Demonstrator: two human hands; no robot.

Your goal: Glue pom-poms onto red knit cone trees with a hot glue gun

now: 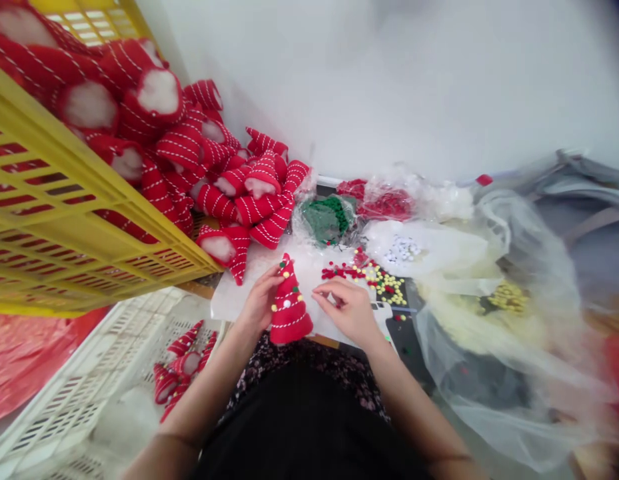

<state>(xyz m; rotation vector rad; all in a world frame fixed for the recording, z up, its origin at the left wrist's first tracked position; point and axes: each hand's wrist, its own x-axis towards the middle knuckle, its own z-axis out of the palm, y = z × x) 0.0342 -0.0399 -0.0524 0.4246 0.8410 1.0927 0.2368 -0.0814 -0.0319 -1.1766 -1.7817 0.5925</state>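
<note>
My left hand (pixel 258 303) is closed around the left side of a small red stuffed felt cone (pixel 292 325) with white dashed stitching. The cone stands tip up above the table's front edge, dotted with small yellow, green and white pom-poms. Just to its right, apart from it, is my right hand (pixel 353 312). Thumb and forefinger there are pinched together; whatever sits between them is too small to make out. Beyond the right hand, loose red and yellow pom-poms (pixel 389 283) lie scattered on the work surface.
A yellow crate (pixel 89 233) at the left overflows with undecorated red cones (pixel 184 143). Below it, a white crate (pixel 79 393) holds several decorated cones (pixel 182 363). Bags of green pom-poms (pixel 329 219) and red pieces (pixel 386 202) sit along the wall. Clear plastic bags (pixel 534 347) fill the right.
</note>
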